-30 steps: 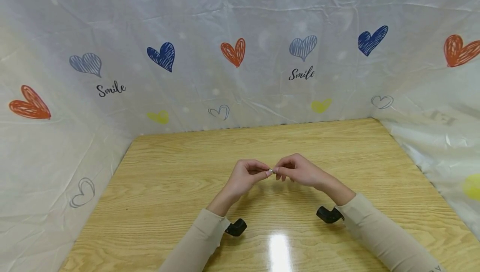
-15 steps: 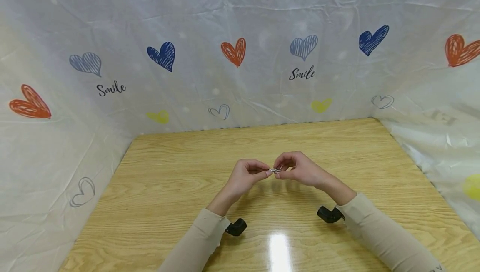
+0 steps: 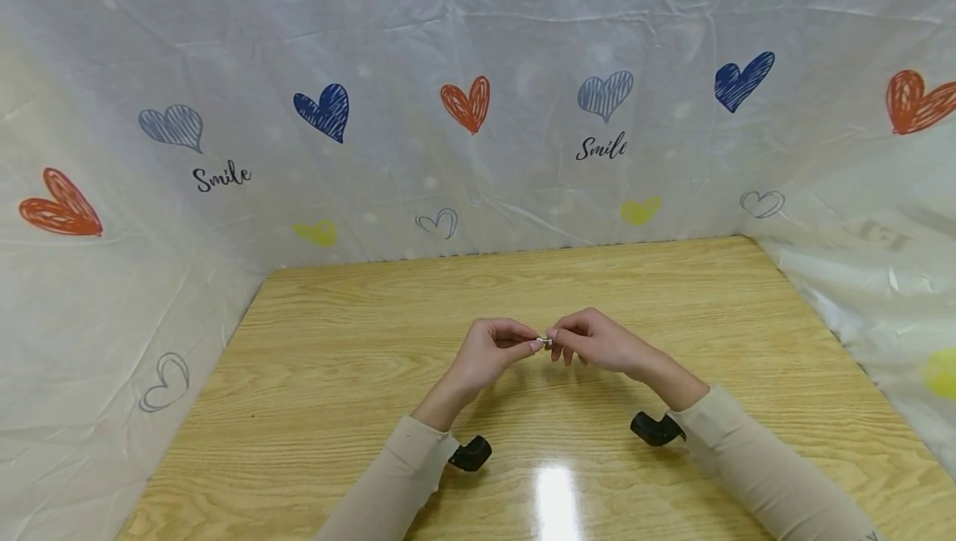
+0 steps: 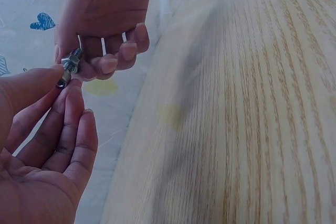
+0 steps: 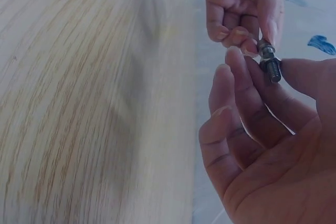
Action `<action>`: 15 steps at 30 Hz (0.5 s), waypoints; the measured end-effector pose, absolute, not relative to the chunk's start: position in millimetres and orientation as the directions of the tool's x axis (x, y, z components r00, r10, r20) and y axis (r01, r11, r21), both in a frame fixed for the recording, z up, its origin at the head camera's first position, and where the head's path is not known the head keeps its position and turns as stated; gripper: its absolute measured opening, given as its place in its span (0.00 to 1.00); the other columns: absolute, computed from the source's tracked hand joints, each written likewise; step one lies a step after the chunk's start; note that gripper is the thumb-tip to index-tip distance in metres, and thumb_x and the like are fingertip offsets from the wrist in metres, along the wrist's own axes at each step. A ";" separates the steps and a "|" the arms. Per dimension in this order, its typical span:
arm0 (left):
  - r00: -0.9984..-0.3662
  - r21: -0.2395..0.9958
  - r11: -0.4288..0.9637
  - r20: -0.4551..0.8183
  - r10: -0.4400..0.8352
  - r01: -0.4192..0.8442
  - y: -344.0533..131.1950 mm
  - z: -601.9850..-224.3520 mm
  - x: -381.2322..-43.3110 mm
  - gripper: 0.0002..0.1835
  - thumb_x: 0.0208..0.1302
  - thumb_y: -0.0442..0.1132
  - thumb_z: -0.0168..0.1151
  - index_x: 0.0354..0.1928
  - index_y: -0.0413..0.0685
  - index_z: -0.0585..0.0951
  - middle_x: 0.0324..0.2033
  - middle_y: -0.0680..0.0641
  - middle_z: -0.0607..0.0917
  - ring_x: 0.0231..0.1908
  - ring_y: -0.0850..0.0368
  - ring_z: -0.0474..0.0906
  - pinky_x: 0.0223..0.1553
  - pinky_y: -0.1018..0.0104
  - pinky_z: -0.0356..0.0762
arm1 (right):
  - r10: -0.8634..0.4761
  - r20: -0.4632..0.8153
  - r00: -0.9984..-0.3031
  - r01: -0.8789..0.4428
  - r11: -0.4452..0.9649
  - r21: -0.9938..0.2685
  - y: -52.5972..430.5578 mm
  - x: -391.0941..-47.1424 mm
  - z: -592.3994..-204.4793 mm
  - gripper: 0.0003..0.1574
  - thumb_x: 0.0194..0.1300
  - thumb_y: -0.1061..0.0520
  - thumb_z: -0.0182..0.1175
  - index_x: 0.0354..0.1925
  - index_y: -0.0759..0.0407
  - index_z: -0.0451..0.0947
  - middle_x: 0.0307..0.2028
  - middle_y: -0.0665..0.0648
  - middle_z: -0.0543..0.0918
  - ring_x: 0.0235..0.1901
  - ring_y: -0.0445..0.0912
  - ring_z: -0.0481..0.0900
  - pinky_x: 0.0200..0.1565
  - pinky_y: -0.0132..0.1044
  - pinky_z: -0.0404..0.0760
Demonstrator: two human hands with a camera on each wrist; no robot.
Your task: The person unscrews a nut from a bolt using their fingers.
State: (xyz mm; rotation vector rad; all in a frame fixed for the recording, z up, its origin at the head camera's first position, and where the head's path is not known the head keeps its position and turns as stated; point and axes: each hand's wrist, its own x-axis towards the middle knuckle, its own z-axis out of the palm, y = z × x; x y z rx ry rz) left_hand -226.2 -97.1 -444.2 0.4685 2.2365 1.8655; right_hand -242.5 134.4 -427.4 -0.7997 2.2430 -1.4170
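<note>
My left hand (image 3: 478,358) pinches one end of a small metal bolt (image 3: 543,341) between thumb and fingertips, above the table. In the right wrist view the threaded end of the bolt (image 5: 274,71) points toward the camera, and its far end sits in the left fingers. A hex nut (image 4: 70,63) is on the thread in the left wrist view. My right hand (image 3: 601,342) has thumb and index finger on either side of the nut, pinching it. Its other fingers curl loosely below. The fingertips of both hands are close together and partly hide the bolt.
Under the hands lies a wood-grain table (image 3: 358,342). A pale sheet (image 3: 523,168) printed with hearts hangs behind it and at both sides. Black wrist mounts (image 3: 470,453) stick out from beige sleeves (image 3: 396,466).
Half a second ago my right fingers were spread up around the nut, with more of the bolt showing. Now the thumb has rolled forward and the fingers have dropped. The left hand stays still.
</note>
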 end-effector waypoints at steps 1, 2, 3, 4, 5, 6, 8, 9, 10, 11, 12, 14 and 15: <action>-0.932 0.980 0.160 0.054 0.360 0.119 -97.1 -443.9 -226.1 0.08 0.67 0.37 0.71 0.44 0.41 0.89 0.42 0.44 0.88 0.47 0.36 0.85 0.51 0.41 0.82 | -0.639 -0.006 -0.769 -0.269 0.332 -0.904 134.4 -242.6 -427.0 0.23 0.83 0.52 0.50 0.45 0.68 0.84 0.39 0.68 0.84 0.37 0.67 0.80 0.30 0.41 0.77; -0.932 0.980 0.162 0.054 0.359 0.119 -97.1 -443.9 -226.0 0.08 0.67 0.37 0.71 0.44 0.41 0.89 0.42 0.45 0.88 0.47 0.36 0.85 0.51 0.42 0.82 | -0.640 -0.004 -0.768 -0.271 0.330 -0.904 134.6 -242.8 -426.8 0.21 0.82 0.52 0.51 0.46 0.67 0.84 0.39 0.68 0.85 0.37 0.67 0.79 0.30 0.42 0.77; -0.932 0.979 0.163 0.054 0.359 0.119 -97.1 -443.6 -225.7 0.08 0.68 0.37 0.71 0.45 0.41 0.89 0.42 0.45 0.88 0.47 0.36 0.84 0.51 0.41 0.82 | -0.641 -0.001 -0.768 -0.273 0.328 -0.904 134.6 -243.0 -426.6 0.20 0.82 0.52 0.51 0.47 0.66 0.84 0.39 0.67 0.85 0.37 0.67 0.79 0.30 0.42 0.77; -0.932 0.979 0.164 0.054 0.359 0.120 -97.1 -443.4 -225.7 0.08 0.68 0.37 0.71 0.45 0.41 0.89 0.42 0.45 0.88 0.47 0.35 0.84 0.51 0.41 0.82 | -0.640 0.002 -0.768 -0.272 0.324 -0.906 134.7 -243.1 -426.3 0.19 0.81 0.52 0.52 0.48 0.65 0.84 0.39 0.66 0.85 0.37 0.67 0.79 0.30 0.41 0.77; -0.931 0.979 0.163 0.056 0.360 0.121 -97.2 -443.6 -225.7 0.08 0.68 0.37 0.70 0.45 0.41 0.88 0.42 0.45 0.88 0.47 0.35 0.84 0.51 0.41 0.82 | -0.641 0.005 -0.768 -0.273 0.320 -0.907 134.9 -243.3 -426.2 0.17 0.81 0.53 0.53 0.49 0.64 0.84 0.40 0.66 0.85 0.37 0.66 0.79 0.30 0.42 0.77; -0.931 0.979 0.162 0.057 0.360 0.123 -97.2 -443.9 -225.8 0.08 0.68 0.37 0.70 0.45 0.41 0.88 0.42 0.45 0.88 0.47 0.35 0.84 0.51 0.41 0.82 | -0.640 0.009 -0.768 -0.273 0.315 -0.909 135.1 -243.6 -426.4 0.16 0.80 0.54 0.54 0.49 0.63 0.84 0.40 0.66 0.86 0.36 0.66 0.79 0.30 0.42 0.77; -0.931 0.980 0.159 0.057 0.361 0.122 -97.2 -443.9 -225.9 0.08 0.68 0.37 0.71 0.45 0.40 0.88 0.42 0.45 0.88 0.47 0.36 0.84 0.51 0.41 0.82 | -0.635 0.015 -0.772 -0.271 0.308 -0.912 135.4 -243.7 -426.5 0.13 0.79 0.55 0.56 0.50 0.62 0.84 0.40 0.67 0.86 0.36 0.65 0.79 0.29 0.41 0.76; -0.931 0.980 0.158 0.057 0.361 0.122 -97.2 -444.0 -226.0 0.08 0.67 0.37 0.71 0.45 0.40 0.88 0.42 0.45 0.88 0.46 0.37 0.85 0.51 0.41 0.82 | -0.633 0.017 -0.774 -0.269 0.303 -0.914 135.4 -243.5 -426.6 0.12 0.78 0.56 0.58 0.50 0.62 0.83 0.40 0.68 0.85 0.36 0.65 0.79 0.29 0.41 0.76; -0.931 0.980 0.157 0.058 0.361 0.122 -97.1 -444.5 -226.3 0.08 0.67 0.37 0.71 0.45 0.40 0.88 0.42 0.45 0.88 0.46 0.38 0.85 0.51 0.41 0.82 | -0.630 0.019 -0.776 -0.265 0.300 -0.916 135.4 -243.1 -426.4 0.12 0.78 0.56 0.58 0.50 0.62 0.83 0.40 0.68 0.85 0.36 0.65 0.79 0.29 0.41 0.76; -0.931 0.980 0.157 0.057 0.361 0.121 -97.1 -444.9 -226.5 0.09 0.67 0.37 0.71 0.45 0.40 0.88 0.41 0.45 0.88 0.45 0.40 0.85 0.51 0.42 0.82 | -0.628 0.024 -0.778 -0.268 0.298 -0.916 135.4 -243.0 -426.5 0.11 0.77 0.56 0.60 0.50 0.62 0.83 0.40 0.69 0.84 0.36 0.65 0.79 0.29 0.41 0.76; -0.932 0.980 0.157 0.055 0.358 0.118 -97.0 -445.0 -226.5 0.08 0.67 0.37 0.71 0.44 0.40 0.88 0.41 0.46 0.89 0.44 0.41 0.86 0.51 0.42 0.82 | -0.625 0.029 -0.780 -0.269 0.294 -0.917 135.4 -242.7 -426.4 0.11 0.76 0.56 0.61 0.50 0.62 0.82 0.40 0.70 0.84 0.36 0.65 0.79 0.29 0.41 0.76; -0.934 0.981 0.160 0.051 0.354 0.114 -96.9 -444.9 -226.3 0.08 0.67 0.37 0.71 0.44 0.40 0.89 0.41 0.46 0.89 0.44 0.42 0.86 0.51 0.42 0.82 | -0.619 0.040 -0.784 -0.273 0.286 -0.919 135.2 -242.0 -426.2 0.10 0.74 0.57 0.63 0.50 0.61 0.82 0.40 0.68 0.84 0.37 0.66 0.79 0.30 0.43 0.77; -0.935 0.980 0.161 0.050 0.351 0.113 -96.8 -445.0 -226.4 0.08 0.67 0.37 0.71 0.44 0.40 0.89 0.41 0.46 0.89 0.44 0.42 0.86 0.51 0.42 0.82 | -0.618 0.046 -0.785 -0.274 0.281 -0.920 135.1 -241.5 -426.0 0.10 0.73 0.57 0.64 0.49 0.61 0.82 0.40 0.67 0.84 0.38 0.66 0.80 0.32 0.44 0.78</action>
